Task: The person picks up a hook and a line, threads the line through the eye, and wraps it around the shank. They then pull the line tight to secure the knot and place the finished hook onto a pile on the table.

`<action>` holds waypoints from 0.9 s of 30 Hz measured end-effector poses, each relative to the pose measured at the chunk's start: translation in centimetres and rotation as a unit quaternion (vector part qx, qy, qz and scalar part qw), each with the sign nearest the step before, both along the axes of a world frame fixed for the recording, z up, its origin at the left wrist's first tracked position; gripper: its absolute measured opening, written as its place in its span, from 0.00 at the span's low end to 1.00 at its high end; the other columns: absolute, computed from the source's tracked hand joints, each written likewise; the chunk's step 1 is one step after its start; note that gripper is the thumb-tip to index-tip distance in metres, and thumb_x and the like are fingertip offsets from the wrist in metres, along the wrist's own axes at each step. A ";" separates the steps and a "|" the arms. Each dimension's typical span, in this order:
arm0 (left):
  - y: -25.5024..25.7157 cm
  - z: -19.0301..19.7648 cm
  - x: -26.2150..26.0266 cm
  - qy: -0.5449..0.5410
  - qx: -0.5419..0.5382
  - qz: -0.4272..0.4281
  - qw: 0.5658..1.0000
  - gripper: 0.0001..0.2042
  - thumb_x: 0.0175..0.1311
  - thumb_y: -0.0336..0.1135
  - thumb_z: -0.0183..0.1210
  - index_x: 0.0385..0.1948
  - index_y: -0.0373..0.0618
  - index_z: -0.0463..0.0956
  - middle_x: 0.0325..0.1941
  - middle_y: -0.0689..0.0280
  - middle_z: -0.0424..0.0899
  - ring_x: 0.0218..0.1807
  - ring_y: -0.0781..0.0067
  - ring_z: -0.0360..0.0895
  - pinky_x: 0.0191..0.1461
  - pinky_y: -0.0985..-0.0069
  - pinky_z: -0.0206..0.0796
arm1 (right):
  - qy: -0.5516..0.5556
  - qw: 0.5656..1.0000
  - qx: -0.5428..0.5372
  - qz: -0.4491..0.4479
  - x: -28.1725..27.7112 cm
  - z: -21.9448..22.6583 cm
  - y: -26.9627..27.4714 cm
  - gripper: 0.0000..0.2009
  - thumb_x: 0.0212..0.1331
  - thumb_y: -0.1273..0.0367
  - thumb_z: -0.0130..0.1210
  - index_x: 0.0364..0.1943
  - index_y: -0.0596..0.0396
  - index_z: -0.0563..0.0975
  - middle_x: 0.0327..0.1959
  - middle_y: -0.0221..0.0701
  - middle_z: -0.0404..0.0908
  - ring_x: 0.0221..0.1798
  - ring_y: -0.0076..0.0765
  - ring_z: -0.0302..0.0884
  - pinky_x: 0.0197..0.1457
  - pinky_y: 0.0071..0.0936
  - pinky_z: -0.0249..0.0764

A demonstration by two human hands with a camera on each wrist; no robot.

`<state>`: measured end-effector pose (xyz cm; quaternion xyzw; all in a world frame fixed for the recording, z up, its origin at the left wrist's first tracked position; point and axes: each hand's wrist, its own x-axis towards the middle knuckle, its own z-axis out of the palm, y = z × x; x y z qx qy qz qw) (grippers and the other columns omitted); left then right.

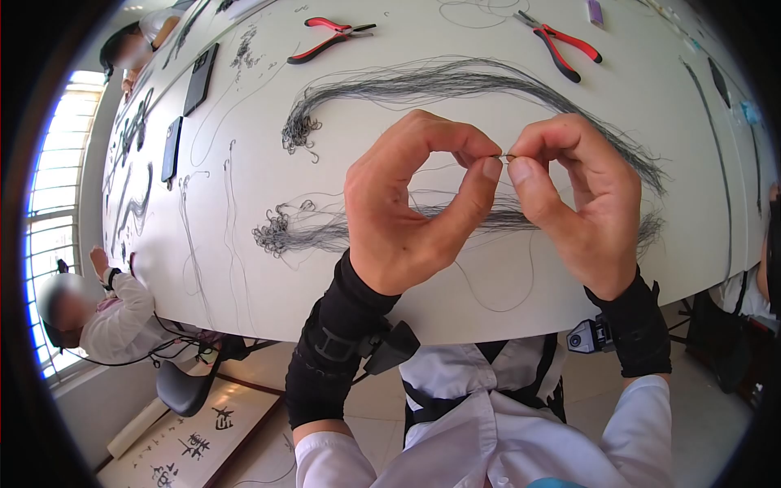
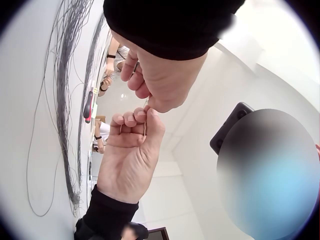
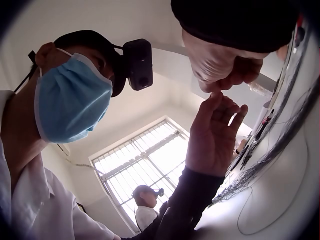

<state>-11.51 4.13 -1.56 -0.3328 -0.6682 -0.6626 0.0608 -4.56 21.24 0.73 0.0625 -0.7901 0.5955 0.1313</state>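
Thin wire (image 1: 506,156): pinched taut between fingertips of left hand (image 1: 407,207) and right hand (image 1: 582,199), apparently for close handling, above wire bundles (image 1: 455,85).

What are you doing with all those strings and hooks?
A person at a white table holds both hands up over it. The left hand and the right hand meet fingertip to fingertip and pinch one small fish hook between them. Under the hands lie bundles of thin dark line with more hooks at their ends. Two red-handled pliers rest further back on the table, untouched. Other people sit along the table's left side.
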 end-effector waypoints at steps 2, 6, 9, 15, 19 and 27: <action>0.1 -0.1 0.0 0.000 0.012 0.002 1.000 0.07 0.54 0.20 0.66 0.33 0.39 0.79 0.32 0.65 0.84 0.35 0.73 0.80 0.43 0.77 0.70 | 0.004 1.000 -0.002 -0.001 0.0 0.0 0.0 0.04 0.62 0.78 0.57 0.40 0.59 0.76 0.40 0.27 0.77 0.43 0.22 0.73 0.54 0.25 0.70; -0.4 0.1 0.1 0.004 -0.013 -0.027 1.000 0.09 0.57 0.16 0.63 0.39 0.33 0.78 0.38 0.61 0.82 0.42 0.72 0.79 0.52 0.74 0.68 | 0.006 1.000 -0.003 -0.003 0.1 0.1 -0.1 0.04 0.62 0.78 0.57 0.40 0.59 0.76 0.40 0.27 0.77 0.43 0.22 0.73 0.54 0.25 0.70; -0.8 0.2 0.0 0.015 -0.041 -0.043 0.998 0.10 0.58 0.14 0.62 0.41 0.30 0.77 0.41 0.59 0.81 0.45 0.72 0.77 0.57 0.72 0.67 | 0.003 1.000 -0.008 -0.007 0.1 0.1 -0.2 0.04 0.63 0.78 0.57 0.40 0.59 0.76 0.40 0.27 0.77 0.43 0.22 0.73 0.54 0.24 0.70; 0.0 -0.1 -0.2 0.038 -0.002 0.012 0.999 0.08 0.53 0.19 0.66 0.33 0.39 0.80 0.31 0.65 0.84 0.34 0.71 0.81 0.41 0.76 0.70 | -0.031 0.999 -0.030 -0.001 0.0 0.2 -0.1 0.05 0.63 0.73 0.59 0.37 0.60 0.77 0.35 0.26 0.78 0.39 0.20 0.72 0.49 0.22 0.70; 0.1 0.0 -0.2 0.054 -0.006 0.019 0.998 0.08 0.53 0.19 0.66 0.33 0.40 0.81 0.30 0.65 0.84 0.33 0.71 0.80 0.39 0.76 0.70 | -0.084 0.990 -0.109 -0.002 -0.2 0.1 -0.1 0.07 0.63 0.70 0.60 0.35 0.61 0.79 0.29 0.24 0.80 0.32 0.18 0.73 0.42 0.19 0.71; 0.0 -0.1 -0.2 0.058 -0.021 0.021 0.998 0.08 0.53 0.19 0.65 0.33 0.40 0.81 0.30 0.65 0.83 0.32 0.71 0.80 0.38 0.76 0.70 | -0.175 0.961 -0.211 0.047 -0.4 0.5 0.6 0.10 0.65 0.66 0.59 0.37 0.61 0.80 0.28 0.23 0.79 0.32 0.14 0.72 0.38 0.15 0.68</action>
